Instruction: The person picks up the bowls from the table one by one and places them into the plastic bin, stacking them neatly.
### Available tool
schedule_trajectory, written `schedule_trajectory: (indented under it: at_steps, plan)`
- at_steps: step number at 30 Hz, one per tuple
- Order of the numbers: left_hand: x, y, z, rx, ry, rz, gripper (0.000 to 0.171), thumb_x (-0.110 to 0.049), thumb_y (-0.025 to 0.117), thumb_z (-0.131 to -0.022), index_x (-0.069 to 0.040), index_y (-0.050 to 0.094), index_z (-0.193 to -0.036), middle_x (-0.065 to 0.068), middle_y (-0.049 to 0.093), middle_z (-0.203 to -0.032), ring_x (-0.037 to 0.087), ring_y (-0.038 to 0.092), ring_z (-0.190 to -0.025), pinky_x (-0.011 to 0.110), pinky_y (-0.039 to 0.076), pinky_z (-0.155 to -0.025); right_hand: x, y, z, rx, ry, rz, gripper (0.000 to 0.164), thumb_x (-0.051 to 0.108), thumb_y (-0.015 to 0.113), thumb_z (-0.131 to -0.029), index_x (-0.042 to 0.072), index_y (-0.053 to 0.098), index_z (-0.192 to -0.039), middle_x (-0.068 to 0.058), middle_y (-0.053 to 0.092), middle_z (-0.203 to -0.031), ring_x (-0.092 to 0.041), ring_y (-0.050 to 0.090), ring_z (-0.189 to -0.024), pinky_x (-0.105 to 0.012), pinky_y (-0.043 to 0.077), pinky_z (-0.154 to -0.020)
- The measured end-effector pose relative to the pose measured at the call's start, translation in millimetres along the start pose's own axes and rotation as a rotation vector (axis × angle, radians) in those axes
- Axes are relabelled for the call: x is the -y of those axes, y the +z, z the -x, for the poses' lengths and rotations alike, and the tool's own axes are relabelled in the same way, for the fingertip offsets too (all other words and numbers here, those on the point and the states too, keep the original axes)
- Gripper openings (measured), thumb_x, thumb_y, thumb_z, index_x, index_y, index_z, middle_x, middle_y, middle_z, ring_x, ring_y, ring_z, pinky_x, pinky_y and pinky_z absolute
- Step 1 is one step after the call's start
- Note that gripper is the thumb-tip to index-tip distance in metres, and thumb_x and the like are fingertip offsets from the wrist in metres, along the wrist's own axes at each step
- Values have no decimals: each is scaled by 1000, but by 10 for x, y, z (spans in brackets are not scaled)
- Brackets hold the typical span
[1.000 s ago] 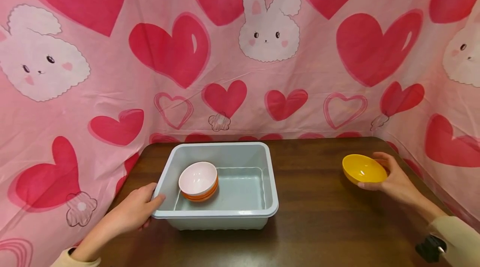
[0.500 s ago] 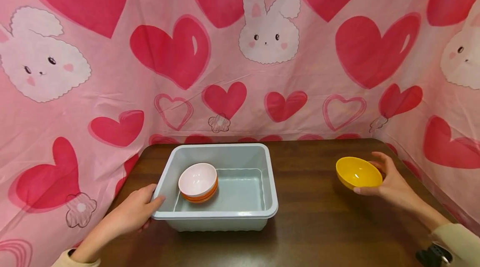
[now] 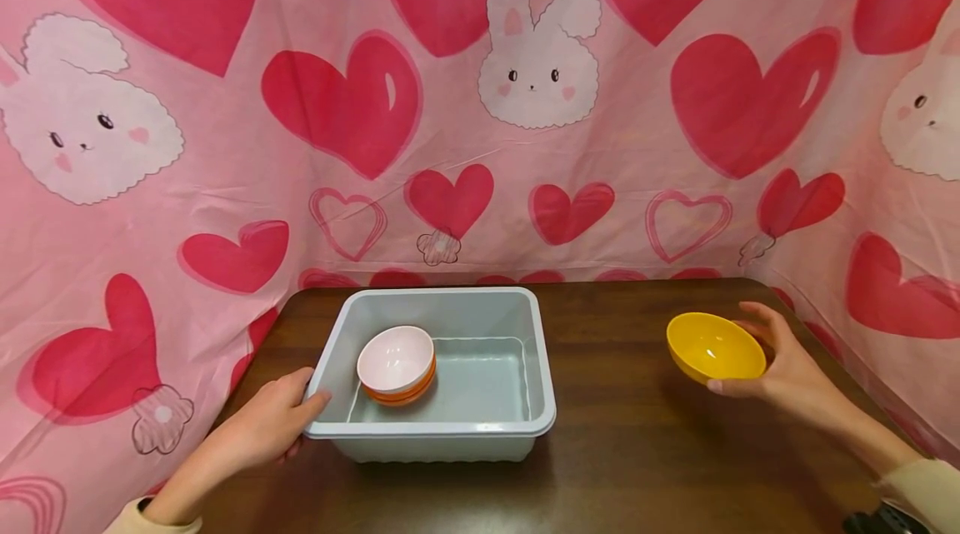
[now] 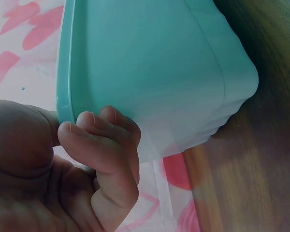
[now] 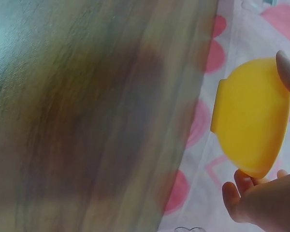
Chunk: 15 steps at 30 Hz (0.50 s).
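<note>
A yellow bowl [image 3: 716, 346] is held by its right side in my right hand [image 3: 787, 367], thumb at the near side and fingers behind. In the right wrist view the yellow bowl [image 5: 253, 116] shows its outer wall and foot, raised off the table. My left hand [image 3: 281, 417] grips the left rim of a grey plastic basin [image 3: 442, 429]; in the left wrist view its curled fingers [image 4: 99, 150] press under the rim. Inside the basin, at the left, a white bowl [image 3: 396, 359] sits tilted on orange bowls [image 3: 401, 395]; how many is unclear.
The basin stands on a dark wooden table [image 3: 615, 434], left of its middle. Bare tabletop lies between the basin and the yellow bowl. A pink cloth [image 3: 450, 142] with hearts and rabbits hangs behind and at both sides.
My right hand has moved a little to the left with the yellow bowl in its grip. The left hand, the basin and the bowls in it stay put.
</note>
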<state>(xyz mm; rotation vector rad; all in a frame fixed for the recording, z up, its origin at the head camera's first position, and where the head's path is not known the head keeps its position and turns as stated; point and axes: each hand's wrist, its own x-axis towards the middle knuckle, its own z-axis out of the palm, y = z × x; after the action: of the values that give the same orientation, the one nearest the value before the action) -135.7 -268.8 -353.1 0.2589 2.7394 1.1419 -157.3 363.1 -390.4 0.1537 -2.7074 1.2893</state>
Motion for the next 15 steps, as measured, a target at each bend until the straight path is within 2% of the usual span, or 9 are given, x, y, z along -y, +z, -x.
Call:
schedule_trajectory:
  at_steps: [3, 6, 12, 15]
  plan:
    - [-1, -4, 3, 3, 3, 2, 15, -11, 60, -105, 1, 54, -111, 6, 51, -57, 21, 51, -42, 34, 47, -37, 55, 4, 13, -5, -18, 4, 114, 14, 93, -77, 2, 14, -158, -36, 41, -148, -13, 52, -116, -5, 41, -80]
    - [-4, -4, 10, 10, 9, 1, 15, -10, 60, -105, 2, 54, -112, 6, 51, -57, 21, 51, -42, 34, 47, -37, 113, 11, 27, -4, -32, 8, 113, 14, 93, -77, 3, 16, -158, -34, 43, -147, 8, 46, -107, -6, 41, -81]
    - [2, -5, 10, 10, 6, 2, 15, -11, 59, -106, 1, 54, -112, 6, 52, -57, 21, 51, -42, 34, 47, -37, 251, 31, 41, 0, -56, 17, 114, 15, 94, -75, 6, 19, -159, -29, 45, -147, 2, 45, -113, -6, 39, -82]
    - [6, -9, 0, 3, 7, -2, 14, -12, 60, -106, 0, 55, -110, 5, 51, -57, 20, 50, -42, 34, 47, -37, 329, 37, 40, -2, -72, 9, 113, 15, 94, -75, 6, 20, -159, -29, 46, -146, 3, 45, -113, -5, 39, -83]
